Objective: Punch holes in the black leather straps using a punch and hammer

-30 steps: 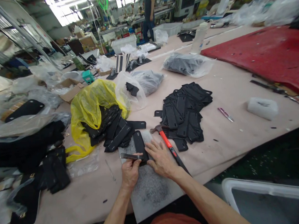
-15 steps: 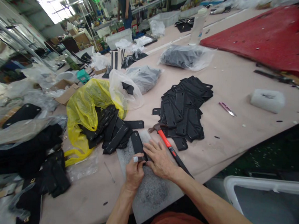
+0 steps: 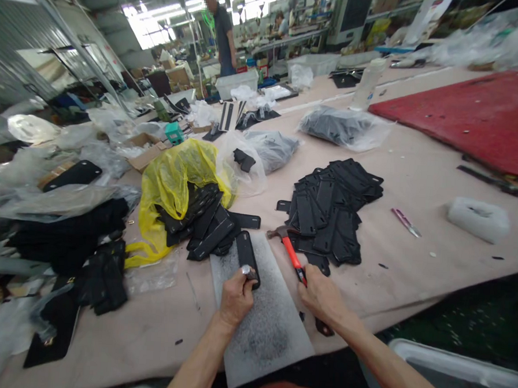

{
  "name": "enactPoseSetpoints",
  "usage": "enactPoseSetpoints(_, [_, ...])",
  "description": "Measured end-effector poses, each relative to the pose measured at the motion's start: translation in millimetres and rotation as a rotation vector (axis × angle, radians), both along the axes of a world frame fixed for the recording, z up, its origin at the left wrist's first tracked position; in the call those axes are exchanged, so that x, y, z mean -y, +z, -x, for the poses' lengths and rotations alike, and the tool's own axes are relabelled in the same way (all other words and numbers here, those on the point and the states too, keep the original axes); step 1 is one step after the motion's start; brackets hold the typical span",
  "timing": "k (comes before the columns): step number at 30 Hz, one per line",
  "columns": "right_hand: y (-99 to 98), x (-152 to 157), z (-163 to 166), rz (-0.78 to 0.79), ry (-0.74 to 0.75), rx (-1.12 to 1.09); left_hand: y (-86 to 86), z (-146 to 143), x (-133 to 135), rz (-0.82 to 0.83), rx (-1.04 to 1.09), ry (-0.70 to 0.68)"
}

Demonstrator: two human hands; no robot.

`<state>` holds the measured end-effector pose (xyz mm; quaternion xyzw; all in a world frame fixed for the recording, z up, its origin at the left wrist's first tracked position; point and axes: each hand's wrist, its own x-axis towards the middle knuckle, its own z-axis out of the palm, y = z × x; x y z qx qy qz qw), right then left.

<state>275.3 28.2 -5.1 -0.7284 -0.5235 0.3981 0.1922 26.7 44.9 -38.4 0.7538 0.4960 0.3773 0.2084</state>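
A black strap piece (image 3: 246, 256) lies on a white cutting pad (image 3: 261, 310) at the table's near edge. My left hand (image 3: 235, 300) is closed around a small metal punch (image 3: 248, 271) that stands on the strap's near end. My right hand (image 3: 323, 298) is wrapped around the handle of a hammer (image 3: 291, 252) with a red and black grip; its head rests on the table beside the pad.
A heap of black punched pieces (image 3: 331, 212) lies right of the hammer. A yellow bag (image 3: 172, 183) spilling more black pieces is at the left. Plastic bags, dark fabric (image 3: 70, 236), a white foam block (image 3: 478, 219), a small cutter (image 3: 406, 222) and a red mat (image 3: 463, 112) surround them. A person stands far back.
My right hand left the strap piece and took hold of the hammer handle. The left hand turned the metal punch upright onto the strap's end.
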Motion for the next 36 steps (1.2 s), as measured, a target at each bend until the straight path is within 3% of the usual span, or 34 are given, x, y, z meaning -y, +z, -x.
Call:
enactPoseSetpoints(5, [19.0,-24,14,0.169,-0.014,-0.325,0.2,0,1,0.022,0.014,0.017])
enactPoseSetpoints(9, [63.5,-26,18,0.152,-0.044,-0.434,6.3,-1,2,0.023,0.027,0.019])
enactPoseSetpoints(11, [97.5,-18,17,-0.005,-0.065,-0.451,7.9,-1,2,0.021,0.029,0.013])
enactPoseSetpoints(13, [131.0,-5,14,-0.294,-0.068,-0.401,7.8,0,3,0.011,0.019,0.015])
enactPoseSetpoints(16, [160.8,15,9,-0.668,0.008,-0.108,6.1,0,3,0.002,-0.003,0.022])
enactPoseSetpoints(18, [164.6,26,7,-0.695,0.199,0.128,5.5,0,3,0.002,-0.014,0.016])
enactPoseSetpoints(20, [164.1,33,4,-0.618,0.404,0.312,5.8,0,3,0.002,-0.021,0.007])
enactPoseSetpoints(22, [166.4,36,2,-0.595,0.472,0.386,6.5,0,2,0.001,-0.016,0.005])
enactPoseSetpoints(27, [167.5,37,3,-0.825,0.253,0.289,8.9,0,2,0.005,0.004,0.005])
enactPoseSetpoints(30, [164.6,33,3,-0.732,0.418,0.390,9.8,0,2,0.008,0.006,0.004])
enactPoseSetpoints(32, [172.7,31,2,-0.653,0.464,0.382,9.3,-1,2,0.019,0.010,0.013])
enactPoseSetpoints(36, [190.1,36,6,-0.826,0.146,0.171,7.4,-1,2,0.019,0.001,0.022])
